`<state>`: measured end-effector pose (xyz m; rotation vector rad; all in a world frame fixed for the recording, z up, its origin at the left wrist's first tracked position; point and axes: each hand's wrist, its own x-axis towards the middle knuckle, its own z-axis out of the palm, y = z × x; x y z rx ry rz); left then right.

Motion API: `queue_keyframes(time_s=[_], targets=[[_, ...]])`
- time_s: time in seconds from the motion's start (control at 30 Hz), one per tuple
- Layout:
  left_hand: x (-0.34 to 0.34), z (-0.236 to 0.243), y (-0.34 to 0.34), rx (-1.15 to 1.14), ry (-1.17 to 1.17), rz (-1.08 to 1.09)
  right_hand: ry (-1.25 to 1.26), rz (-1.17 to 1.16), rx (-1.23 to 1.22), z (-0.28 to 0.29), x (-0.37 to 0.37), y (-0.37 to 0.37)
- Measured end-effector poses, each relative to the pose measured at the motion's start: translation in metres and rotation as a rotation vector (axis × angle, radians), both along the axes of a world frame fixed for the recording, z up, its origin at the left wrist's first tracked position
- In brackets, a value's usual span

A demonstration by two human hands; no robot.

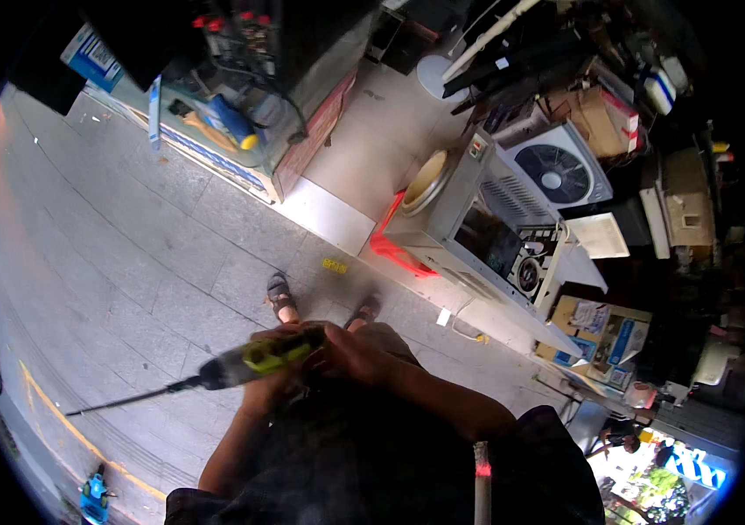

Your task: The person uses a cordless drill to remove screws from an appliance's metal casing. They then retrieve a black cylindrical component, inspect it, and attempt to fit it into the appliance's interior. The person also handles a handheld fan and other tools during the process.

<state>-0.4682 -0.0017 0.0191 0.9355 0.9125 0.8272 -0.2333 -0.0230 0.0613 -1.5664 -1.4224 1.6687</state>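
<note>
A yellow-green and black power drill [269, 355] lies across in front of my body. Its long thin dark bit [127, 401] points left, over the paving. My left hand [269, 390] is wrapped round the body of the drill from below. At the rear end, my right hand [348, 353] closes on the drill, with its fingers partly hidden. Some blur softens the hands and the tool. Beneath the drill, my sandalled feet [279, 296] stand on the grey paving.
A glass display case [302, 114] with tools stands ahead. Toward the right are a red stool [397, 249], an opened grey appliance casing [451, 241], a fan unit [556, 171] and cardboard boxes [595, 328]. A pale stick with a red band [482, 490] rises at the lower edge. Another person [624, 437] is far right.
</note>
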Motion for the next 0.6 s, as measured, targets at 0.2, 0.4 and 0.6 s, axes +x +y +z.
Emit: queue_keyframes(time_s=[0.2, 0.4, 0.6], targets=[[0.119, 0.005, -0.016, 0.368, 0.074, -0.372, -0.159, -0.214, 0.275, 0.025, 0.092, -0.061], [0.236, 0.076, -0.051, -0.179, -0.175, -0.589, 1.231, -1.151, 0.138, 0.013, 0.191, -0.147], [0.337, 0.094, -0.028, 0.39, -0.134, -1.073, 1.452, -1.45, -0.05, 0.021, 0.218, -0.166]])
